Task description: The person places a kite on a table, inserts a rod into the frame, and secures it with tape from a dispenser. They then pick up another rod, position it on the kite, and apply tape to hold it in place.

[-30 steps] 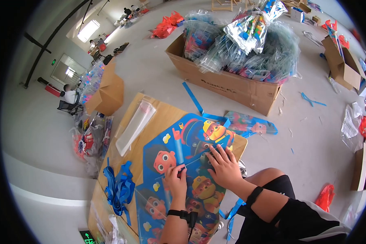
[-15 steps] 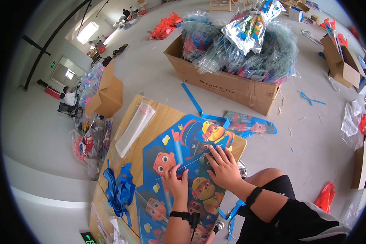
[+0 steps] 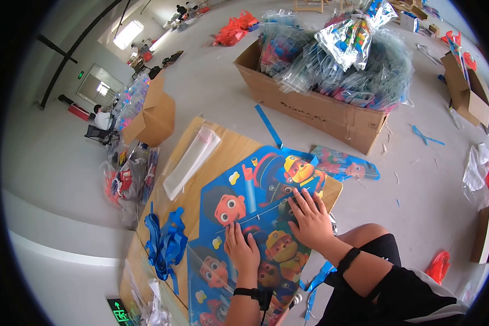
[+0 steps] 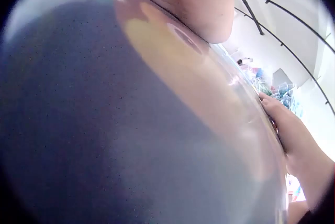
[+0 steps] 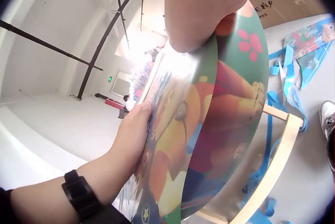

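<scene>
A blue sheet printed with cartoon characters [image 3: 223, 193] lies on the wooden table, a clear plastic layer over its nearer part. The edge of that layer runs slantwise between my hands. My left hand [image 3: 243, 254] rests palm down on the covered part, fingers extended and fingertips near this edge, thumb apart. Farther right, my right hand [image 3: 312, 221] lies flat with spread fingers, its fingertips at the same edge. In the right wrist view, the printed sheet [image 5: 167, 182] bends down at the table's side. Neither hand grips anything.
Blue ribbon [image 3: 165, 242] is heaped on the table [image 3: 242, 142] at left, below a stack of clear plastic sleeves [image 3: 193, 163]. A large cardboard box [image 3: 309, 115] full of wrapped packs stands beyond. Another printed piece [image 3: 348, 162] lies past the table's far right edge.
My left hand's fingers, bent at the plastic edge a second ago, have straightened and now lie flatter. My right hand stays in place on the sheet. The head view has shifted slightly.
</scene>
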Motion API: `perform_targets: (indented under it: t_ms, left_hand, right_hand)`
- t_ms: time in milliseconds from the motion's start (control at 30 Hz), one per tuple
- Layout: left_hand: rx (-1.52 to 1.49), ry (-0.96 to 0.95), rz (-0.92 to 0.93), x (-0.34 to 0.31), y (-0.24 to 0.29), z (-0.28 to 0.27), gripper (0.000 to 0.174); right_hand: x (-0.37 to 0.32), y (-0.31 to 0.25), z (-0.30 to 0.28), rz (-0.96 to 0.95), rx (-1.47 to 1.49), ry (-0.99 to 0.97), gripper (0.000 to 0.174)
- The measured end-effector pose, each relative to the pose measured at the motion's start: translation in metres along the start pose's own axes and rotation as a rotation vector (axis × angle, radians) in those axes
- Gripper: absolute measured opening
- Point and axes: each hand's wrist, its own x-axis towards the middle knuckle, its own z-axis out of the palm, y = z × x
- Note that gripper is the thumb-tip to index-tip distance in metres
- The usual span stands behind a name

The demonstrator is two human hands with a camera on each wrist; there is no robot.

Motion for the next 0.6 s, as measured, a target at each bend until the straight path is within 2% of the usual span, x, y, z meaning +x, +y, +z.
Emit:
perform_targets:
  t_ms: [600]
  left_hand:
    - [-0.013,0.027,0.0,-0.0029,0.0013,-0.0031,0.046]
  right_hand:
    - [0.0001,-0.0015,0.0013,0.009,-0.02,0.023,0.065]
